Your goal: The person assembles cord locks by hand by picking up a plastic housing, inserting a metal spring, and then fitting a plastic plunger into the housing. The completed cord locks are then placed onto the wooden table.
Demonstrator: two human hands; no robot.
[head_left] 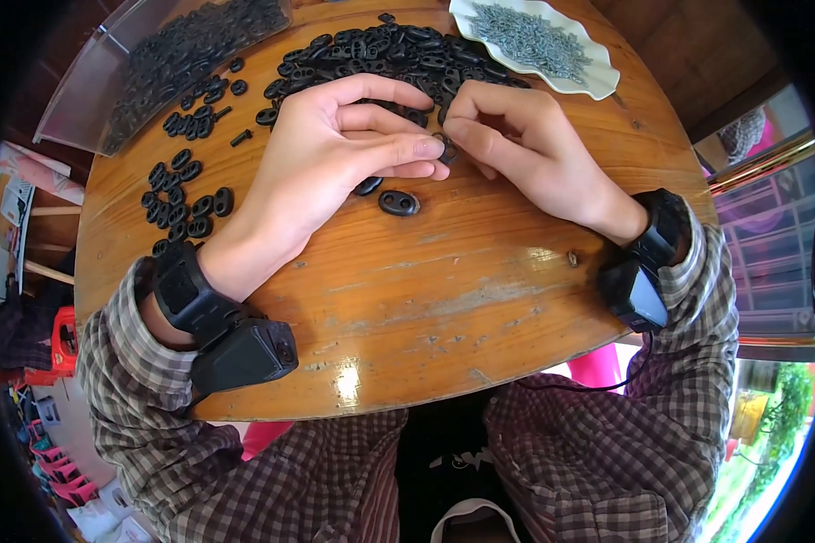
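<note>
My left hand [330, 149] is closed, with its thumb and fingertips around a small black piece [445, 151] that is mostly hidden. Up against the same spot, the thumb and forefinger of my right hand [530, 145] are pinched together; whatever is between them cannot be made out. Just below the fingers lies a black oval piece with two holes [397, 203] on the wooden table [407, 290]. Another black piece [368, 185] shows partly beneath my left hand. Beyond both hands spreads a heap of similar black two-hole pieces [380, 50].
At the far right, a white wavy-edged dish [607, 86] holds many tiny silvery-grey parts [530, 41]. A clear plastic bin [72, 109] of small black parts stands far left. Loose oval pieces [175, 195] and small round black parts [213, 88] lie left of my left hand.
</note>
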